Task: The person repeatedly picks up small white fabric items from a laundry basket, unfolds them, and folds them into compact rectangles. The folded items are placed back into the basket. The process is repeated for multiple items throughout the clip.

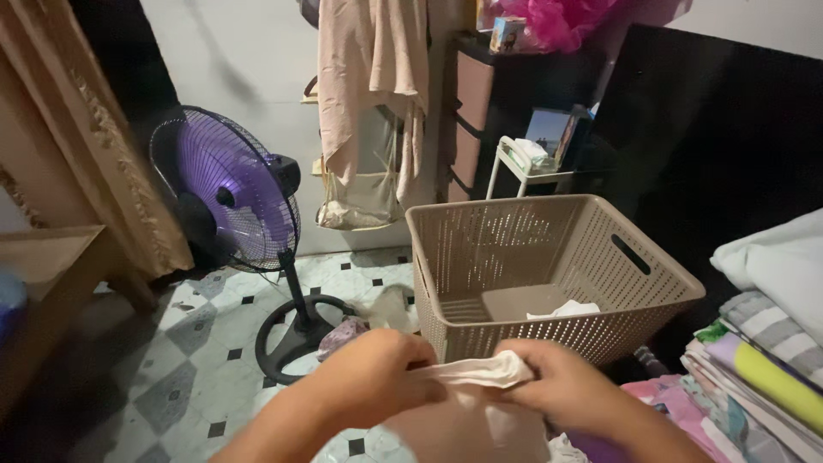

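Cloth [480, 373]: pale pink, at 6 o'clock of the view, stretched between both hands, just before the basket.
Left hand [373, 373]: fingers closed on the cloth's left end.
Right hand [566, 386]: fingers closed on its right end.
Basket [660, 287]: beige, perforated, at 12 o'clock from the hands; one white piece [566, 310] lies inside.
Fan [231, 193]: purple, at 10 o'clock, on the tiled floor [197, 343].
Folded pile [763, 360]: at 3 o'clock.
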